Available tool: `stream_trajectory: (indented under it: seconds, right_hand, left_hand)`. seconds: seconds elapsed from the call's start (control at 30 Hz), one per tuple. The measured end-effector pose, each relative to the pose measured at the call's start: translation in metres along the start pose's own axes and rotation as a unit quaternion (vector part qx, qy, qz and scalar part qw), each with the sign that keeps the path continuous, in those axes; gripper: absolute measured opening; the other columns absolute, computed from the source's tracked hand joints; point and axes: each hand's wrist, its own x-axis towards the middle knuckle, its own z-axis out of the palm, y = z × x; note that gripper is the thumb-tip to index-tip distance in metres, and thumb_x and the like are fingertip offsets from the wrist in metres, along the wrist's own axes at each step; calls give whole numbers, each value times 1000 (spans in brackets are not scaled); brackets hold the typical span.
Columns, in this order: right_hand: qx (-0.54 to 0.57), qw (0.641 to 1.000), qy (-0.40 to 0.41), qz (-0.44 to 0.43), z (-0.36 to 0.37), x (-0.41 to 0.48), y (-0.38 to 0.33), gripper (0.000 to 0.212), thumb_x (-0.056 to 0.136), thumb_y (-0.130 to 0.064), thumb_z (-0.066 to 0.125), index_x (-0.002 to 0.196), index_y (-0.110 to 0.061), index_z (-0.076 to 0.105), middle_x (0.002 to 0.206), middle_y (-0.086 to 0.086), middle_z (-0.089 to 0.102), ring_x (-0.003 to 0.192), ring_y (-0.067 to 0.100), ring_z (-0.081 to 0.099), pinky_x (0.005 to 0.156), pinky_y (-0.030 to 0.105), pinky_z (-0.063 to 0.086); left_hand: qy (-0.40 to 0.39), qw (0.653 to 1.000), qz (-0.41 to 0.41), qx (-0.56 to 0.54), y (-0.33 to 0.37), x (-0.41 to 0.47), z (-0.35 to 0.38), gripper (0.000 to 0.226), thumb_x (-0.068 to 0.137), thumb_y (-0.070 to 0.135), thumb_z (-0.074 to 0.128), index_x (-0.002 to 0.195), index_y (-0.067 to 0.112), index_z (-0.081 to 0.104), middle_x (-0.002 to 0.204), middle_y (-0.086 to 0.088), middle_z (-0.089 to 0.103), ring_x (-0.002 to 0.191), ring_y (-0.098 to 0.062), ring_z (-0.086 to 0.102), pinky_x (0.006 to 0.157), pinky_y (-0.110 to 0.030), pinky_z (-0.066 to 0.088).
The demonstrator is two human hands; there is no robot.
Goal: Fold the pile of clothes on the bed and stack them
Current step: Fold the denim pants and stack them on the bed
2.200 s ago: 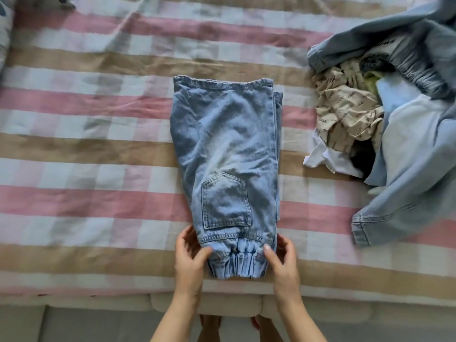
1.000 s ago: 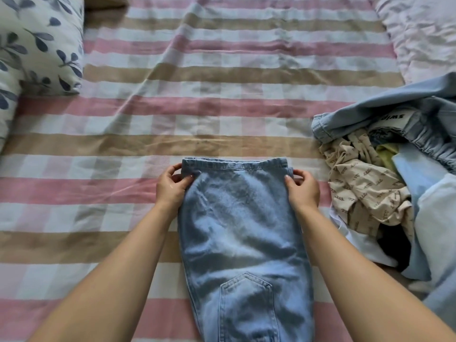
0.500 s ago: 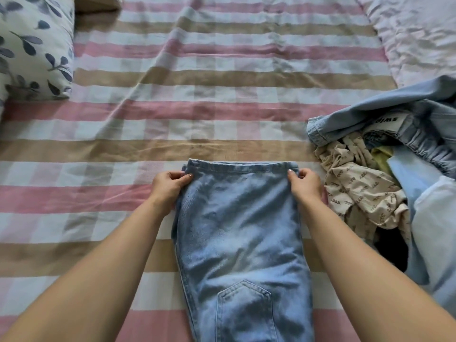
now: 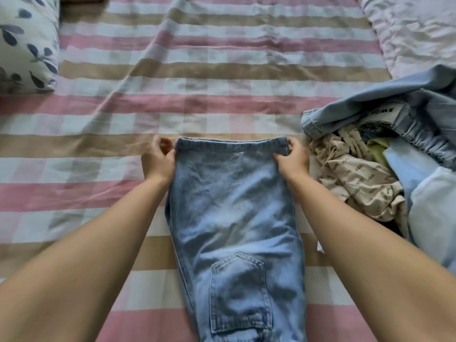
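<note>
A pair of light blue jeans [image 4: 232, 218], folded lengthwise, lies on the striped bed sheet [image 4: 197, 95], back pocket up, running from the middle down past the bottom edge. My left hand [image 4: 158, 160] pinches the far left corner of the jeans. My right hand [image 4: 292, 160] grips the far right corner, thumb on top. That far edge is lifted slightly off the sheet. The pile of unfolded clothes [image 4: 385, 169] lies to the right: denim pieces, a beige printed garment, pale blue and white fabric.
A leaf-print pillow [image 4: 24, 45] sits at the far left corner. A crumpled white quilt [image 4: 414, 33] lies at the far right. Open striped sheet stretches beyond and to the left of the jeans.
My hands went from the cuff end nearest me to the far end of the jeans and took hold of both corners. The far edge now rises slightly.
</note>
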Motion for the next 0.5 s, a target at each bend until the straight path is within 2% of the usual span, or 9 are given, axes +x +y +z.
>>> stream_trajectory:
  seconds: [0.07,0.1,0.17,0.2,0.23,0.3,0.37,0.43,0.5]
  right_hand:
    - [-125,988,48,-77,4,-15,-1,48,86,-11,56,133,-12,43,135,10,45,123,25,41,100,31,32]
    - [-157,976,55,-143,7,-29,1,49,88,-13,53,135,-13,41,139,9,41,127,25,36,104,32,27]
    - [-172,950,-6,-262,17,-69,13,47,90,-14,49,137,-15,43,146,9,36,135,25,30,111,41,22]
    - [-191,936,-58,-290,21,-88,23,48,92,-19,47,139,-18,40,151,7,30,140,24,23,113,44,18]
    - [-236,920,-108,-293,23,-102,37,50,95,-27,44,143,-22,33,155,4,20,144,20,12,114,45,12]
    - [-361,878,-174,-262,23,-115,66,60,97,-45,31,148,-29,5,158,-3,-5,140,11,-19,115,42,-3]
    - [-425,855,-184,-232,19,-112,84,63,95,-54,20,142,-32,-16,155,-6,-19,132,9,-31,113,35,-11]
    - [-430,855,-190,-221,15,-108,85,63,95,-54,19,143,-33,-16,154,-7,-20,138,9,-25,112,33,-12]
    - [-395,864,-210,-231,7,-113,76,61,97,-48,27,148,-29,2,157,-5,-7,144,12,-10,114,35,-6]
  left_hand:
    - [10,989,134,60,9,-21,0,31,84,-8,46,113,-1,57,115,-16,60,107,-25,55,89,-15,37]
    - [-12,976,209,60,13,-39,2,37,82,-11,44,116,-2,57,120,-17,59,113,-26,54,96,-17,37]
    - [-102,936,330,70,10,-80,11,39,82,-10,46,117,-2,61,126,-19,58,120,-30,52,104,-35,40]
    - [-157,912,363,107,2,-99,16,39,85,-2,48,121,1,59,131,-18,54,124,-32,48,105,-43,38]
    - [-210,890,368,169,-8,-114,20,41,90,11,46,131,7,52,140,-14,45,133,-31,39,109,-46,31]
    - [-272,850,326,311,-35,-129,23,54,97,41,33,147,25,19,156,3,10,144,-17,2,116,-39,3]
    - [-275,836,296,371,-57,-131,21,61,95,53,23,144,36,-10,151,13,-18,136,-10,-26,109,-27,-18]
    - [-268,835,288,385,-63,-128,20,61,95,53,22,141,38,-16,146,15,-25,134,-9,-29,106,-24,-21]
    - [-282,845,285,354,-53,-133,16,59,97,44,32,147,32,5,152,11,-11,143,-13,-12,112,-30,-12]
